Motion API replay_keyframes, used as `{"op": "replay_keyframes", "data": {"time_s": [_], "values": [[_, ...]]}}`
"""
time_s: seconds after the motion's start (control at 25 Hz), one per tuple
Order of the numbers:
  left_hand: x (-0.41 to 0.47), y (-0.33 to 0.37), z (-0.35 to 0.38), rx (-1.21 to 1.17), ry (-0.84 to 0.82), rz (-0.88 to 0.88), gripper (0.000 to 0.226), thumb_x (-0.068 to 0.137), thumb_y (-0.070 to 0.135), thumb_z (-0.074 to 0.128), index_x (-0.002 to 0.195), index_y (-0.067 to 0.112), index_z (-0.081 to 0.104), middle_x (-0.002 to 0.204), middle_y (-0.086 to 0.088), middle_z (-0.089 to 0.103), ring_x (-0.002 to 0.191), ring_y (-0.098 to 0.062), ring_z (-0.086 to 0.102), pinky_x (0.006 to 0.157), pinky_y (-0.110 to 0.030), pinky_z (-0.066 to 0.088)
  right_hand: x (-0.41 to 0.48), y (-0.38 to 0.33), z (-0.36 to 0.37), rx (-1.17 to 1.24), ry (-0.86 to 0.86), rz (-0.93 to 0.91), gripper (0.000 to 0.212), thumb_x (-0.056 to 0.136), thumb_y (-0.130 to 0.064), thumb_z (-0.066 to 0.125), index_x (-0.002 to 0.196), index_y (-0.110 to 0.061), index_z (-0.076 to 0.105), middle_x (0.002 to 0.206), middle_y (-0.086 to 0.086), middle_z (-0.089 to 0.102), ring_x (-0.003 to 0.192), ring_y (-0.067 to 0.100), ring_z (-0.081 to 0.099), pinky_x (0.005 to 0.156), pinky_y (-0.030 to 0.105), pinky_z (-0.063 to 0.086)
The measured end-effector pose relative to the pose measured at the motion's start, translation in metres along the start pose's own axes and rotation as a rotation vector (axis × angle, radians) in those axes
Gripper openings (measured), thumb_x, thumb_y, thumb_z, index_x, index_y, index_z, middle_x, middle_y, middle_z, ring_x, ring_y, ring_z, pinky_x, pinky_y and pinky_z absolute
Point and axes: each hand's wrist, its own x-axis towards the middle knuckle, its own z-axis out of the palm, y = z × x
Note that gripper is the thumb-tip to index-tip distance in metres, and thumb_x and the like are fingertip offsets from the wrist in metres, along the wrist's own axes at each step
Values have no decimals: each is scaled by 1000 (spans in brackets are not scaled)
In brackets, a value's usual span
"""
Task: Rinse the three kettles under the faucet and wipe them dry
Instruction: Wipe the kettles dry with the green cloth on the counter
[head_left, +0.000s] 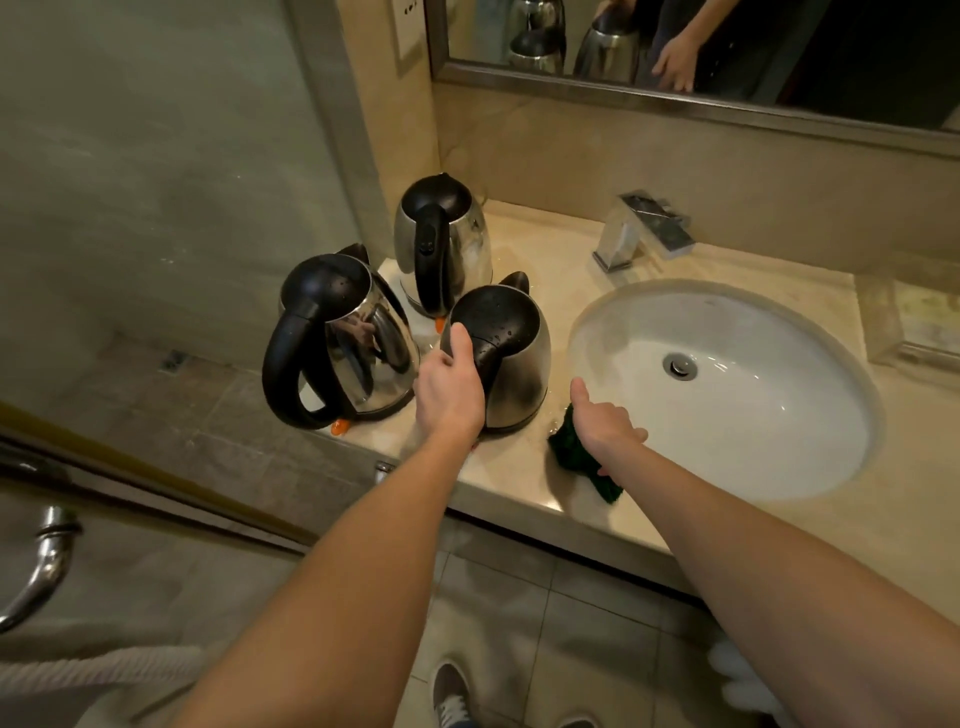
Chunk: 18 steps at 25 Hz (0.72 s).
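Nearest, the right hand (605, 428) is gripping a bunched green cloth (571, 454) at the front of the tabletop (519, 486). Its thumb is sticking up and its fingers are curling round the fabric, just beside the rim of the sink (779, 415). The left hand (449, 387) is wrapping round the black handle of the nearest kettle (514, 364), with the thumb lying over the handle's top. That kettle is standing upright on the tabletop between the sink and the other 2. Droplets are sitting on its lid and the stone around its base is looking wet, so a lift is likely risking a slipping grip or a skidding base. A wide swing would probably be knocking the left kettle (343, 338), which is standing at the tabletop's edge above the floor, or the far kettle (444, 244) close behind. Beyond the sink, the faucet (644, 234) is showing no running water.
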Motion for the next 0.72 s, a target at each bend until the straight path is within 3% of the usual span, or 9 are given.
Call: {"op": "replay_keyframes", "data": {"time_s": [0.16, 0.28, 0.4, 0.56, 0.72], "values": [[6, 0, -1, 40, -8, 20, 63, 91, 71, 26, 75, 15, 52, 85, -12, 62, 80, -28, 62, 83, -49, 52, 0, -4, 0, 106, 48, 60, 81, 98, -63, 10, 124, 0, 54, 123, 16, 52, 124, 36, 39, 109, 49, 33], [8, -4, -1, 48, -18, 39, 63, 97, 63, 28, 82, 10, 59, 89, -10, 62, 85, -26, 59, 84, -45, 49, -10, -8, 0, 475, 156, 160, 86, 90, -72, 15, 111, -4, 62, 113, 11, 60, 111, 36, 50, 104, 52, 38], [7, -2, -3, 37, -58, 36, 58, 100, 57, 29, 93, 8, 60, 91, -5, 58, 89, -22, 56, 76, -34, 39, -22, -23, -4, 962, 292, 219, 62, 93, -62, 28, 94, -10, 62, 97, 6, 60, 94, 29, 55, 95, 49, 45], [3, 2, -6, 74, -80, 19, 47, 102, 55, 27, 94, 16, 51, 93, 0, 48, 89, -17, 47, 78, -33, 33, -51, -48, -16, 1318, 190, 294, 40, 94, -47, 37, 83, -12, 52, 95, 11, 59, 83, 27, 57, 70, 39, 47], [6, 0, -7, 112, -61, 8, 47, 101, 56, 26, 91, 17, 50, 94, -2, 49, 90, -20, 46, 78, -34, 33, -73, -79, -12, 1481, 61, 282, 36, 95, -43, 39, 95, -10, 54, 100, 14, 56, 86, 34, 56, 77, 50, 52]]}}
